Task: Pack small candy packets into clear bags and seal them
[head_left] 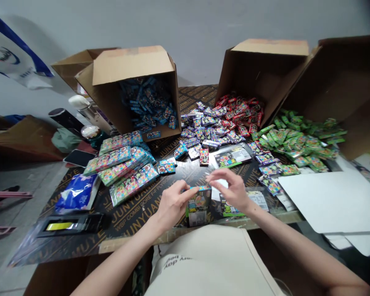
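Note:
At the near edge of the table, my left hand [174, 200] grips a printed plastic packet [200, 205] by its upper left side, fingers pressed on its top edge. The packet stands upright, with small blue boxes showing along its top. My right hand [230, 190] hovers just right of the packet, thumb and fingers curled together in a pinch. Something pale and tiny shows at its fingertips, too small to name. Under the right wrist lies a flat printed bag [259, 199]. Another flat printed bag [232, 156] lies beyond it, near a single red box [204, 157].
Cardboard cartons lie on their sides at the back, one holding blue boxes [148, 100]. Piles of purple packets [203, 125], red packets [240, 109] and green packets [296, 142] spread forward. Filled packs [134, 183] are stacked left, beside a blue tissue pack [77, 193]. White sheets [327, 201] lie right.

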